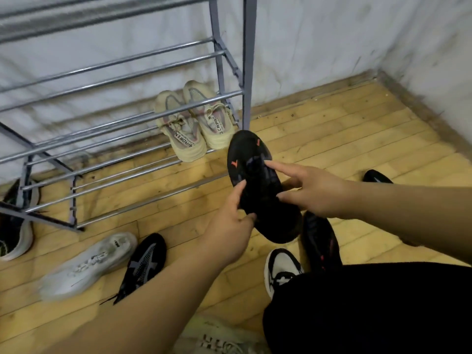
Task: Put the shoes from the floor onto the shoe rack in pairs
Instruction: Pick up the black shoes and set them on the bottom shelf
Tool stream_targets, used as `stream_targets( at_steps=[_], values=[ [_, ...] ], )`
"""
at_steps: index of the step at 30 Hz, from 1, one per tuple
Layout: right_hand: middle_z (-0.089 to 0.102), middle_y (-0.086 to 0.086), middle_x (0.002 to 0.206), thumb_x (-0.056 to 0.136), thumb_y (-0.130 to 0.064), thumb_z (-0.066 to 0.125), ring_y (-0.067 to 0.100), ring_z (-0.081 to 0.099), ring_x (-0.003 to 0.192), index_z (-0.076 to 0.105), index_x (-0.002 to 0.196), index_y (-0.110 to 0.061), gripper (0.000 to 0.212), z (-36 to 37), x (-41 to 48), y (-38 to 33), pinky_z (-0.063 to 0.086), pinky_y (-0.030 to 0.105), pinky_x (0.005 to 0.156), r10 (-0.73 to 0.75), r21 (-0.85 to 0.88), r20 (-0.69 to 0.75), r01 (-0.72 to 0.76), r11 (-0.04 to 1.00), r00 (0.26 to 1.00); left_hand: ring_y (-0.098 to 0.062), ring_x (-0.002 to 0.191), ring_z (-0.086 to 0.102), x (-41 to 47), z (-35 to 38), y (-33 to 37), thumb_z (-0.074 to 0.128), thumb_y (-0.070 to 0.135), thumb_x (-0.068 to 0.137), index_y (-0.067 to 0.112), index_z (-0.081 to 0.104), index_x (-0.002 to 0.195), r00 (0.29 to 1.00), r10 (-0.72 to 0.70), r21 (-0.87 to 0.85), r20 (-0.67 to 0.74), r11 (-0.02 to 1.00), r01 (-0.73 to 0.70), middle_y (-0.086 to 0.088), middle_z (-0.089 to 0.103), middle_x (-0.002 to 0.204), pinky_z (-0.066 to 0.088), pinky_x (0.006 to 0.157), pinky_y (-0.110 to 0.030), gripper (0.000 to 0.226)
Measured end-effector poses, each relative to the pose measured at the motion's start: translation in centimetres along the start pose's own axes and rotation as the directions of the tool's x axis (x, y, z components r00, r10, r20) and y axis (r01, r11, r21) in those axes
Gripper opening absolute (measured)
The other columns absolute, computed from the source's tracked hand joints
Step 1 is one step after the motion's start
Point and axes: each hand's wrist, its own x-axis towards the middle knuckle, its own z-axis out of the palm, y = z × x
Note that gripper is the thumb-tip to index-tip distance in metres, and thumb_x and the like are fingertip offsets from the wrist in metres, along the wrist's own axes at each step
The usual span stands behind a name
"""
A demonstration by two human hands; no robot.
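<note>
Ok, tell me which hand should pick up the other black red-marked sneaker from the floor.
Probably the right hand: it is just above that floor sneaker and merely touches the lifted black sneaker, which the left hand grips.

A home, probably an entryway corner: a metal shoe rack (122, 103) against a scuffed white wall (332, 47), worn wood floor (344, 139), sneakers (86, 264) scattered about.
</note>
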Motion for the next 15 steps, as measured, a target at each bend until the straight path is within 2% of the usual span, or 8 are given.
stream_targets(
  at_steps=[3, 5, 8, 10, 15],
  values=[
    [0.076, 0.0, 0.12, 0.102, -0.005, 0.059, 0.015, 0.073, 0.111, 0.04, 0.153, -0.049, 0.07, -3.4, -4.0, 0.9, 0.06, 0.036, 0.092, -0.002, 0.22, -0.097, 0.024, 0.975, 0.995, -0.015, 0.119, 0.063, 0.1, 1.7, 4.9, 0.066, 0.014, 0.098, 0.037, 0.04, 0.154, 0.996, 0.054, -0.04, 0.069, 0.998, -0.052, 0.011, 0.057, 0.135, 0.054, 0.103, -0.043, 0.066],
    [0.077, 0.001, 0.119, 0.102, -0.005, 0.058, 0.019, 0.073, 0.11, 0.042, 0.153, -0.045, 0.068, -5.5, -6.6, 2.0, 0.059, 0.036, 0.088, 0.022, 0.345, -0.208, 0.052, 0.937, 0.978, -0.015, 0.11, 0.067, 1.1, 3.3, 8.1, 0.069, 0.014, 0.096, 0.038, 0.041, 0.153, 0.986, 0.041, -0.017, 0.164, 0.999, -0.038, 0.004, 0.054, 0.141, 0.059, 0.092, -0.039, 0.068],
    [0.076, 0.009, 0.119, 0.101, -0.005, 0.06, 0.028, 0.073, 0.11, 0.042, 0.154, -0.04, 0.066, -7.7, -10.4, 4.2, 0.054, 0.043, 0.092, 0.065, 0.503, -0.365, 0.138, 0.853, 0.929, -0.024, 0.11, 0.068, 2.8, 6.1, 13.1, 0.07, 0.013, 0.095, 0.04, 0.04, 0.153, 0.945, 0.031, 0.058, 0.326, 0.997, -0.052, -0.004, 0.061, 0.135, 0.061, 0.086, -0.038, 0.07],
    [0.076, 0.012, 0.118, 0.1, -0.006, 0.06, 0.029, 0.074, 0.107, 0.044, 0.152, -0.038, 0.063, -8.1, -12.7, 5.5, 0.054, 0.045, 0.093, 0.092, 0.565, -0.455, 0.207, 0.799, 0.886, -0.022, 0.105, 0.072, 3.3, 7.8, 15.8, 0.07, 0.017, 0.096, 0.044, 0.038, 0.154, 0.911, 0.013, 0.156, 0.413, 0.984, -0.085, -0.003, 0.069, 0.125, 0.061, 0.084, -0.037, 0.071],
    [0.075, 0.015, 0.118, 0.1, -0.003, 0.059, 0.033, 0.073, 0.109, 0.046, 0.15, -0.032, 0.059, -7.2, -16.7, 7.7, 0.058, 0.043, 0.087, 0.141, 0.631, -0.555, 0.305, 0.713, 0.82, -0.019, 0.1, 0.075, 2.5, 11.4, 18.8, 0.066, 0.022, 0.099, 0.055, 0.025, 0.154, 0.818, -0.088, 0.37, 0.568, 0.916, -0.158, -0.001, 0.069, 0.127, 0.061, 0.086, -0.038, 0.076]
  ],
)
